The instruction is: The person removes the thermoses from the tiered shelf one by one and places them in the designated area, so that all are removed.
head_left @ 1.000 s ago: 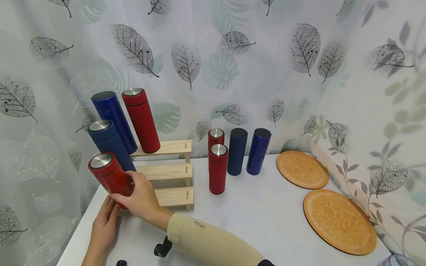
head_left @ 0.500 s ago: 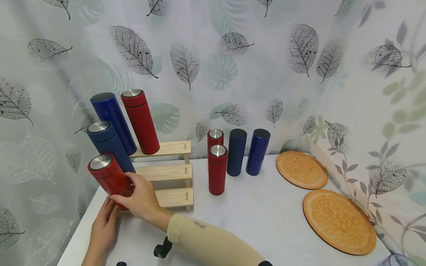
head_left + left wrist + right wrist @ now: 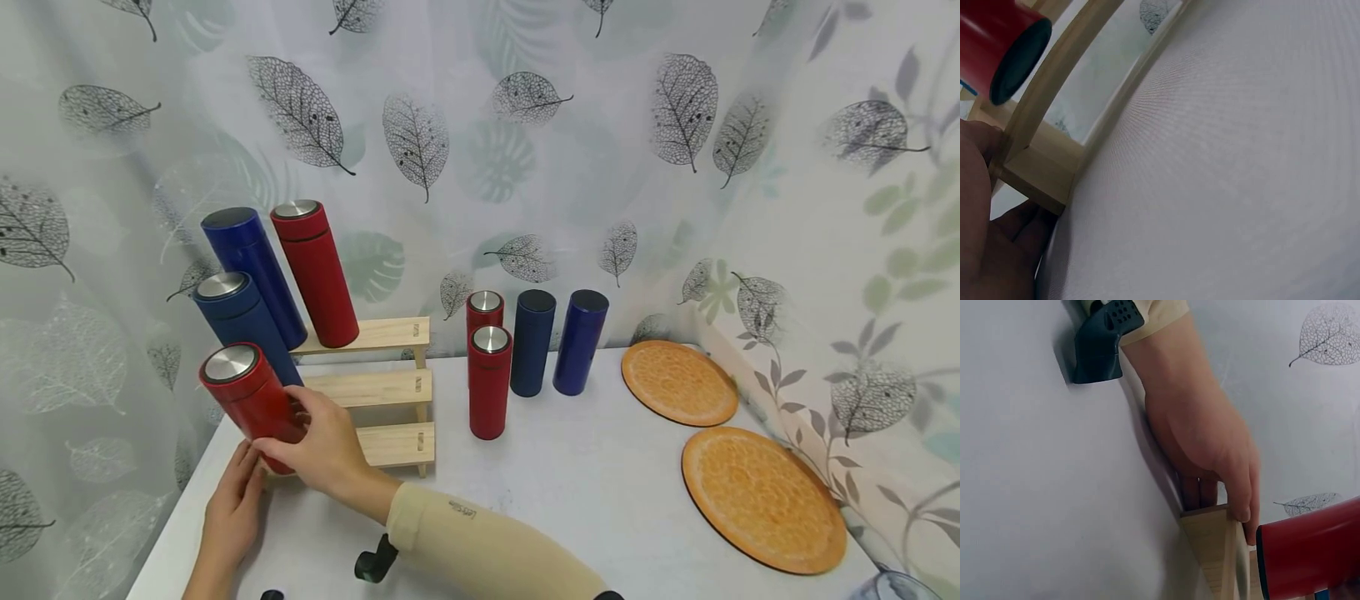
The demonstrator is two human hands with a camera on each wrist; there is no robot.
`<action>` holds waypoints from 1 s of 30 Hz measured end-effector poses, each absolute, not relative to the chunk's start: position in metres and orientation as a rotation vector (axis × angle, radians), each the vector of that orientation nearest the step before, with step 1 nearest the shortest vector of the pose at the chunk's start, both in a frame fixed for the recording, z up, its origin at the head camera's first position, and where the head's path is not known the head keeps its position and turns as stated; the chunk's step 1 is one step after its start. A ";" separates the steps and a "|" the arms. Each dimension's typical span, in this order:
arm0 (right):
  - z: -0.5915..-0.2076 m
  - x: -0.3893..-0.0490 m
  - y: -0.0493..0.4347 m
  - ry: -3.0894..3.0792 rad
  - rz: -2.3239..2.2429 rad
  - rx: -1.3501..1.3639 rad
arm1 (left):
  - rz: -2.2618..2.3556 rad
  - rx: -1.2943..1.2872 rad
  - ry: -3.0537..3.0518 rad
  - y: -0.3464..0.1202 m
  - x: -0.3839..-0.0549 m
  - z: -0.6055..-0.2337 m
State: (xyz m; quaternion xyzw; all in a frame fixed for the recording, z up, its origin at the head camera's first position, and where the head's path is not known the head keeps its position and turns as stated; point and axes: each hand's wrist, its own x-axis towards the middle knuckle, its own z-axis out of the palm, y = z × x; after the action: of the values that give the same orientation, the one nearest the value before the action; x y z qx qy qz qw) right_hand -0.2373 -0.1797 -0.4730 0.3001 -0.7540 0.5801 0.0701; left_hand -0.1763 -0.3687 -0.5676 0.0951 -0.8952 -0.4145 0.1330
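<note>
My right hand (image 3: pixel 330 446) grips a red thermos bottle (image 3: pixel 251 404) with a steel lid around its lower body, over the left end of the lowest step of a wooden stepped rack (image 3: pixel 393 446). In the right wrist view, the dark base of this bottle hangs close to the step's edge. My left hand (image 3: pixel 1204 431) pinches the left end of that step, fingertips on its top edge and other fingers by the leg (image 3: pixel 1041 178). Behind stand a matte blue thermos (image 3: pixel 243 312) on the middle step, plus a glossy blue one (image 3: pixel 255 271) and a red one (image 3: pixel 318 279) on top.
Right of the rack, two red thermoses (image 3: pixel 489 392), a navy one (image 3: pixel 534 346) and a glossy blue one (image 3: pixel 581 346) stand on the white table (image 3: pixel 585 483). Two round orange mats (image 3: pixel 761 500) lie further right. A leaf-patterned curtain (image 3: pixel 480 167) hangs behind.
My right hand and the red thermos have shifted very slightly to the right. The left hand stays on the rack, and the other bottles stand as before.
</note>
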 end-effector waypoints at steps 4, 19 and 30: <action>-0.468 -0.239 -0.172 -2.246 1.766 0.914 | -1.184 0.220 -2.588 -0.370 -0.174 -0.568; -0.465 -0.245 -0.144 -2.218 1.770 0.946 | -1.144 0.123 -2.554 -0.367 -0.173 -0.568; -0.461 -0.242 -0.126 -2.190 1.759 0.969 | -1.131 0.111 -2.536 -0.366 -0.171 -0.571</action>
State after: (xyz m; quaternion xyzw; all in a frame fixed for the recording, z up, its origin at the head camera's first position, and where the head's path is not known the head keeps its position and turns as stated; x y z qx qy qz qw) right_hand -0.2421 -0.1257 -0.4612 0.3248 -0.7345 0.5898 0.0851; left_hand -0.1713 -0.3658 -0.5705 0.0393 -0.8977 -0.4001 0.1803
